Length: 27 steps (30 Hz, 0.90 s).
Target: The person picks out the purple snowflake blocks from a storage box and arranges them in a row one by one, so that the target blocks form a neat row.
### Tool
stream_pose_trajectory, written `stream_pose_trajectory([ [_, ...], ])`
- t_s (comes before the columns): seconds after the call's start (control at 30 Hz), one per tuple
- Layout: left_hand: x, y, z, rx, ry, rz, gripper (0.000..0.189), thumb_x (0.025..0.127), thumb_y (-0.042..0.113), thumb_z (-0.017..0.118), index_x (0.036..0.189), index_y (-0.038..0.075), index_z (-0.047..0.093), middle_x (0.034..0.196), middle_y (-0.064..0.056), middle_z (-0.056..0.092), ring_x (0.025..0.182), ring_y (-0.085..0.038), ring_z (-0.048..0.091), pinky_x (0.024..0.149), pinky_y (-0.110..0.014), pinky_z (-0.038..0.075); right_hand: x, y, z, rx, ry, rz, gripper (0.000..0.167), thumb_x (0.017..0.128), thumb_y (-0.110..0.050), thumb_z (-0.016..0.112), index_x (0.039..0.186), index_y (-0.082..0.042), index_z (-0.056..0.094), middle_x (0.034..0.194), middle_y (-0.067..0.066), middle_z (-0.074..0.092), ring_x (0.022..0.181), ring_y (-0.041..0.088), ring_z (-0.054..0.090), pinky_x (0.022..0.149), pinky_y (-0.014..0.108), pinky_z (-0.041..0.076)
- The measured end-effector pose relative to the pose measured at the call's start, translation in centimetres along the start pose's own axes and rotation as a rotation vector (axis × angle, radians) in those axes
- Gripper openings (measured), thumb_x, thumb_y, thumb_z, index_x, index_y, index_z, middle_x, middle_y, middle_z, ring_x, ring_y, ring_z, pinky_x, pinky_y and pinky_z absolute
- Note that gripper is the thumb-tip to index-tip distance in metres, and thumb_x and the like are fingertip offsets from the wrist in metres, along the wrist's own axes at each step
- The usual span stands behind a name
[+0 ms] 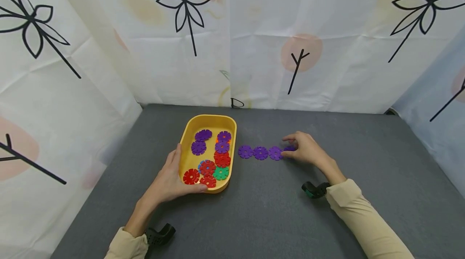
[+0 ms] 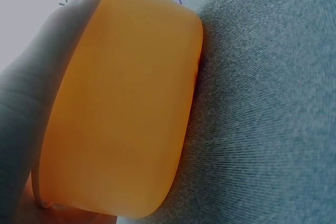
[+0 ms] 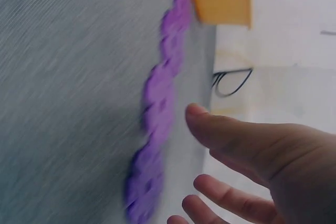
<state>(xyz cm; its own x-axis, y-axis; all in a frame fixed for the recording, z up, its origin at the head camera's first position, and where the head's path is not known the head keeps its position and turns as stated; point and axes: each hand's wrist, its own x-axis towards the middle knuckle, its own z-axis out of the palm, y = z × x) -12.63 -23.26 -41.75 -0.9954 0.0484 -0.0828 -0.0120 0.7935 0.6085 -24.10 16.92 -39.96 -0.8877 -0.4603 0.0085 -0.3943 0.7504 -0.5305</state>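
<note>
White cloth backdrop [image 1: 261,12], printed with black plant outlines, behind a grey worktop [image 1: 269,214]. One yellow tray [image 1: 210,122], left of centre on the worktop, its left side and near edge grasped by the left hand [image 1: 168,180]; the right hand [image 1: 306,150] released, fingers apart. One row of purple discs [image 1: 260,153], flower-shaped, edge to edge between tray and right hand; within the tray, further discs [image 1: 222,159] in red, purple and green.
</note>
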Motion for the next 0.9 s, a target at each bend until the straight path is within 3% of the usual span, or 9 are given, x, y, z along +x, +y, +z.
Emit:
stream_pose_trajectory([
  [0.2, 0.0, 0.0, 0.0, 0.006, 0.006, 0.001, 0.144, 0.067, 0.067, 0.084, 0.165, 0.009, -0.003, 0.163, -0.020, 0.021, 0.139, -0.039, 0.041, 0.107, -0.057, 0.051, 0.8, -3.1, -0.1, 0.078, 0.035, -0.061, 0.043, 0.093, -0.019, 0.076, 0.129, 0.002, 0.067, 0.127, 0.026, 0.066, 0.112, 0.043, 0.064, 0.091, 0.056, 0.057],
  [0.47, 0.1, 0.0, 0.0, 0.011, 0.006, 0.000, 0.144, 0.066, 0.068, 0.084, 0.165, 0.009, -0.003, 0.163, -0.020, 0.021, 0.140, -0.039, 0.041, 0.107, -0.058, 0.050, 2.8, -7.8, 1.3, 0.162, 0.088, -0.181, 0.041, 0.091, -0.018, 0.078, 0.128, -0.003, 0.070, 0.122, 0.017, 0.070, 0.112, 0.038, 0.065, 0.096, 0.053, 0.055],
  [0.73, 0.1, 0.0, -0.1, 0.009, -0.009, -0.012, 0.143, 0.068, 0.067, 0.084, 0.165, 0.011, -0.005, 0.164, -0.021, 0.020, 0.141, -0.041, 0.040, 0.108, -0.060, 0.049, 4.4, -11.4, 3.3, 0.211, 0.038, -0.263, 0.040, 0.091, -0.017, 0.078, 0.127, -0.002, 0.070, 0.122, 0.017, 0.070, 0.112, 0.035, 0.063, 0.096, 0.050, 0.056],
  [0.9, 0.0, -0.1, 0.0, 0.009, -0.014, -0.012, 0.143, 0.068, 0.067, 0.083, 0.165, 0.011, -0.005, 0.164, -0.021, 0.020, 0.141, -0.042, 0.040, 0.108, -0.060, 0.049, 5.8, -12.5, 4.6, 0.223, -0.022, -0.259, 0.040, 0.091, -0.018, 0.078, 0.127, -0.004, 0.071, 0.125, 0.015, 0.071, 0.113, 0.036, 0.063, 0.096, 0.049, 0.056],
])
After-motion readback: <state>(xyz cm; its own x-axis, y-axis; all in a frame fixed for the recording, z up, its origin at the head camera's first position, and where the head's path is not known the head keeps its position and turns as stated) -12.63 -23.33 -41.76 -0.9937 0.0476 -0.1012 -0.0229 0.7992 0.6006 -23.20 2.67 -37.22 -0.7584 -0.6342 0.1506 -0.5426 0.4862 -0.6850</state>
